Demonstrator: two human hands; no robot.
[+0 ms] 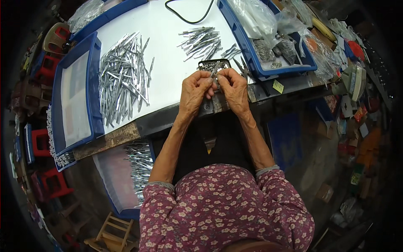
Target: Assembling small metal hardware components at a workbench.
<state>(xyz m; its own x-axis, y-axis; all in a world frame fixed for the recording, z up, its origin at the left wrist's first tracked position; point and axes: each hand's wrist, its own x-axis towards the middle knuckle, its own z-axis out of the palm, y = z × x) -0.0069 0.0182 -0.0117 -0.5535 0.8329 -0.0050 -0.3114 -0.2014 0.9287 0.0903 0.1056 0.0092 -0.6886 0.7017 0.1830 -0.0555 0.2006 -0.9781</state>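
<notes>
My left hand (pixel 195 91) is closed in a pinch on a slim silver metal piece (pixel 215 69), held just above the table's front edge. Close beside it, my right hand (pixel 235 89) has thumb and forefinger pressed together near the same piece; what they pinch is too small to make out. Directly beyond my fingers sits a small dark tray (pixel 225 63) of tiny shiny metal parts, partly covered by my hands. A heap of similar slim silver pieces (pixel 201 42) lies farther back. To the right of my right hand rests a pair of pliers (pixel 242 68).
A large pile of silver pieces (pixel 126 80) lies left, beside a blue bin (pixel 95 88). Another blue bin (pixel 235 31) with plastic bags stands right. A few pieces (pixel 231 51) lie near it. Below the table, a box (pixel 111 176) holds more silver pieces. A black cable loop (pixel 191 22) lies at the back.
</notes>
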